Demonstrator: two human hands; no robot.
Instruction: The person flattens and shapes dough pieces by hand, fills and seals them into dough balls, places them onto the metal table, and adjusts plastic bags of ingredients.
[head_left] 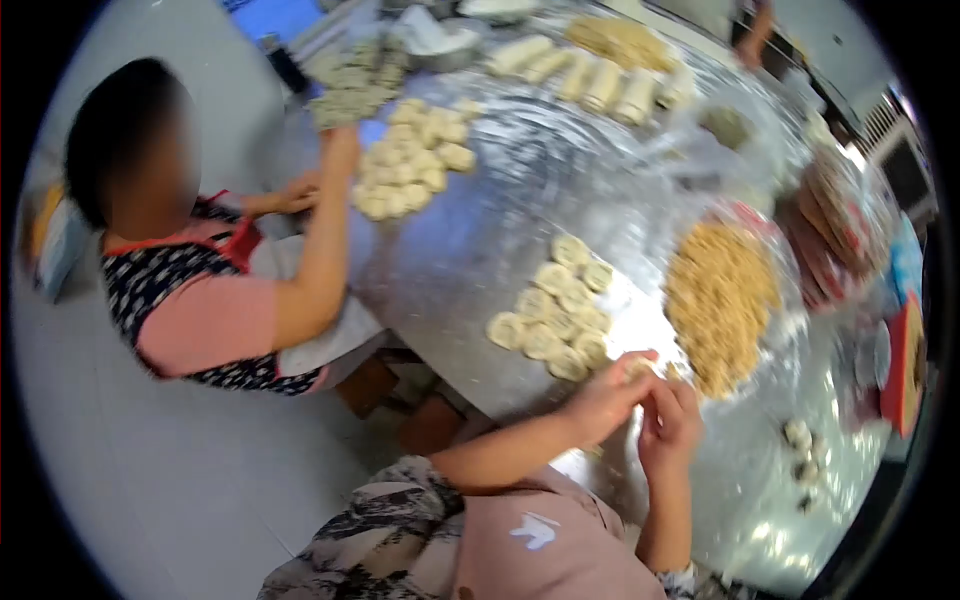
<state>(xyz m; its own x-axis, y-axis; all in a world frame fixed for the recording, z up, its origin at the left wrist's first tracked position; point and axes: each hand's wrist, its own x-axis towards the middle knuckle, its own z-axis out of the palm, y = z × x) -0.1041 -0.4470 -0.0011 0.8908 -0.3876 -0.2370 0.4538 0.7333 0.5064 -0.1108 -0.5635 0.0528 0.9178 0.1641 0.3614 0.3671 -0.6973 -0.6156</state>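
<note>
Left hand (606,398) and right hand (672,412) are pinching what seems a dough piece (637,371) beside the crumbs (720,305); squeezing too hard could be tearing it open

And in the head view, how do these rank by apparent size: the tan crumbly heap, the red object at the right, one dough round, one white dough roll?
1. Tan crumbly heap
2. Red object
3. Dough round and white dough roll: too alike to rank; the round sits nearer.

A red container (896,375) sits at far right, and pale tiled floor (170,460) spreads at left.
</note>
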